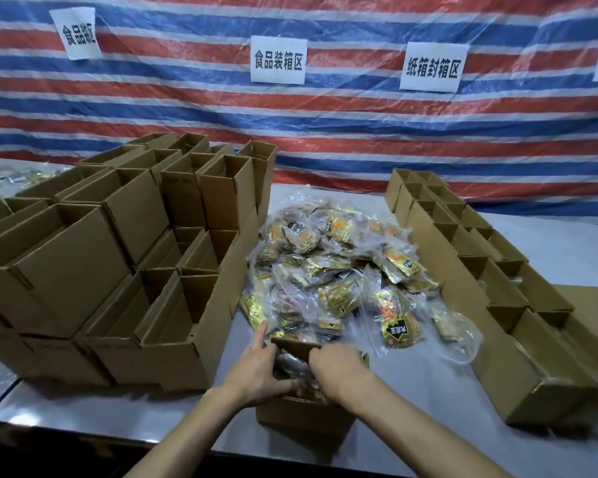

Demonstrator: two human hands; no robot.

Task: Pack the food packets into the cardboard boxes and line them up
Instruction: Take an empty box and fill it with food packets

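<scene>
Open cardboard box [304, 417], at 6 o'clock on the counter [428, 429], contains dark food packets [290, 369]. Loose packet pile [332, 281] at 12 o'clock; stacked empty boxes [118, 253] at 9; box row [480, 281] at 3. Left grip [256, 370]: open, index finger straight along the box wall. Right grip [339, 370]: fingers curled into the box, hold cannot be told.

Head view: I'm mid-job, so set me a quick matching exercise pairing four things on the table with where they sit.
Things:
1. stacked empty boxes
2. packet pile
3. box being filled
4. lined-up boxes

Places:
A. right side of the table
B. front edge, nearest the camera
C. left side of the table
D. middle of the table

Pairs: 1-C, 2-D, 3-B, 4-A
</scene>
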